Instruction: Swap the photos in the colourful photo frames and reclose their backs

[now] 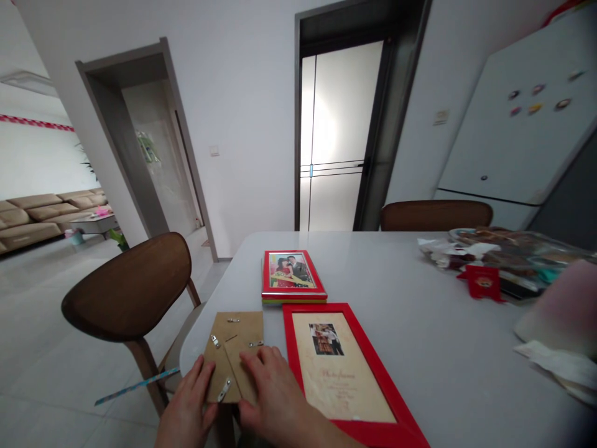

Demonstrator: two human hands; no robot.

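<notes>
A brown photo frame backing board [224, 364] with several metal clips and a slanted stand flap lies at the near left edge of the table. My left hand [187, 404] grips its left side, fingers along the edge and thumb at the near corner. Bent fingers of my right hand [270, 392] press on its right side, the thumb by the near edge. Just right of that hand is a large red picture frame [354, 348] with a cream sheet and a small photo. Beyond it, a smaller red frame [291, 271] with a couple's photo rests on a yellowish-green edged one.
The white table [373, 274] carries plastic bags [527, 246], a red packet [484, 283] and a pinkish object [562, 305] on the right. Brown chairs stand at the left [130, 286] and far side [436, 216]. A blue patterned strip [137, 386] juts out past the left edge.
</notes>
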